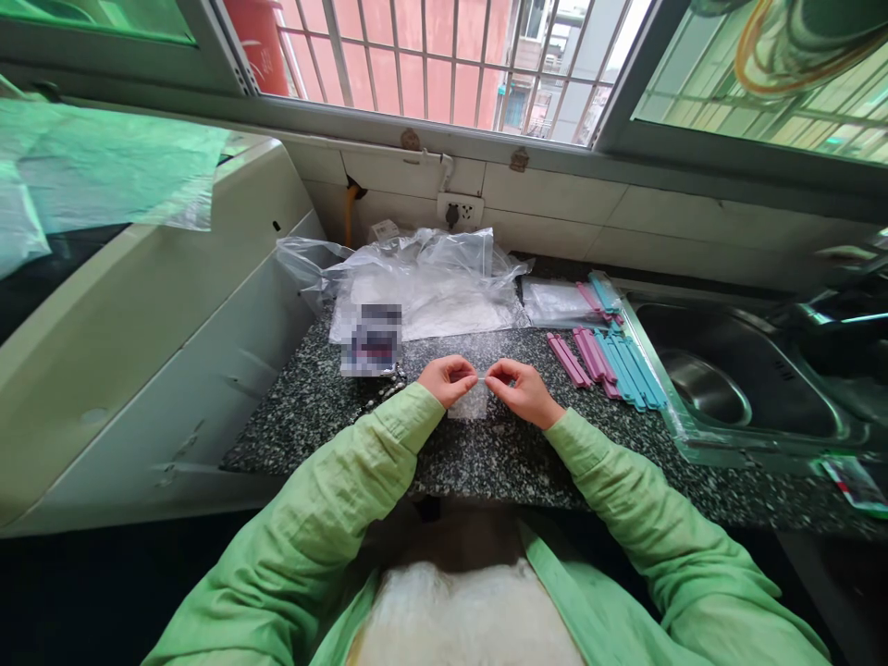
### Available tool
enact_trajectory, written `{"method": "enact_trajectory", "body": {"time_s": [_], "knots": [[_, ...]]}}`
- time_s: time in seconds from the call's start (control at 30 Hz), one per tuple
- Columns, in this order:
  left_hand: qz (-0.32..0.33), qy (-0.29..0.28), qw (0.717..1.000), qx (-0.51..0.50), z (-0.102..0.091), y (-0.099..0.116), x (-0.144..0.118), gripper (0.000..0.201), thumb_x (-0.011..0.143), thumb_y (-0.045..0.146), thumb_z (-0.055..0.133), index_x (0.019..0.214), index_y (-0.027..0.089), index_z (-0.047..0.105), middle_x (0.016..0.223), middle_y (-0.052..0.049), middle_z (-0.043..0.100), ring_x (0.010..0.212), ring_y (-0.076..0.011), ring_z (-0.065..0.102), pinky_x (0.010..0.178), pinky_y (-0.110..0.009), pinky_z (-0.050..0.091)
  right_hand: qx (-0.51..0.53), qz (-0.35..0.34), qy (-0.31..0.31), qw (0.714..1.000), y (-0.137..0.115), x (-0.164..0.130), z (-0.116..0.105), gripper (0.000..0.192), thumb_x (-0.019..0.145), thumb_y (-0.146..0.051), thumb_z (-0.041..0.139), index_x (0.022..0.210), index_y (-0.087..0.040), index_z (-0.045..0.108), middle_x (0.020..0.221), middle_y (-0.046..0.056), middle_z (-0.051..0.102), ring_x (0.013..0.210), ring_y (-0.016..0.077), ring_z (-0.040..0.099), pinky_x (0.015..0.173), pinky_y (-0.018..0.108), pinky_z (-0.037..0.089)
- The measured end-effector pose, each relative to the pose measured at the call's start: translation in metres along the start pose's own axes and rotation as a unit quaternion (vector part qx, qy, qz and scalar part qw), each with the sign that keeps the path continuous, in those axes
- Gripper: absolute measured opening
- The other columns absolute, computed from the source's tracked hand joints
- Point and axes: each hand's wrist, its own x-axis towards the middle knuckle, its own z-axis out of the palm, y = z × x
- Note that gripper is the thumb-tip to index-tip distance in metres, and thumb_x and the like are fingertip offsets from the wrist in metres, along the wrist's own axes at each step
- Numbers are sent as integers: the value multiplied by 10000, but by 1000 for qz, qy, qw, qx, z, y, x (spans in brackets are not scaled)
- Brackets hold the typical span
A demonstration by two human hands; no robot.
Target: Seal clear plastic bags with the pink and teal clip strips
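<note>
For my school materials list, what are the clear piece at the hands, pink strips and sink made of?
Clear piece: probably thin, shiny plastic; speckled counter shows faintly through. Pink strips: likely smooth, hard plastic, evenly coloured. Sink: seemingly polished metal, grey with bright reflections.

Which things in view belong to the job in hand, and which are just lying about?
Likely in the job:
- small clear plastic piece, probably a bag, at the fingertips of the left hand and right hand
- perhaps the pink strips and blue strips alongside

Apparently just lying about:
- blurred packet
- metal bowl in the sink
</note>
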Motion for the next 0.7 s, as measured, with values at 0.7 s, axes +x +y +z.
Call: {"method": "enact_trajectory", "body": {"time_s": [0.7], "knots": [[19,79,996,-25,-4,0,2,165,571,282,599,573,142,511,529,34,493,518,-76,472,540,-211,417,12,28,-46,998,2,0,3,134,724,-256,499,667,-143,543,604,-2,541,558,84,464,537,204,370]]}}
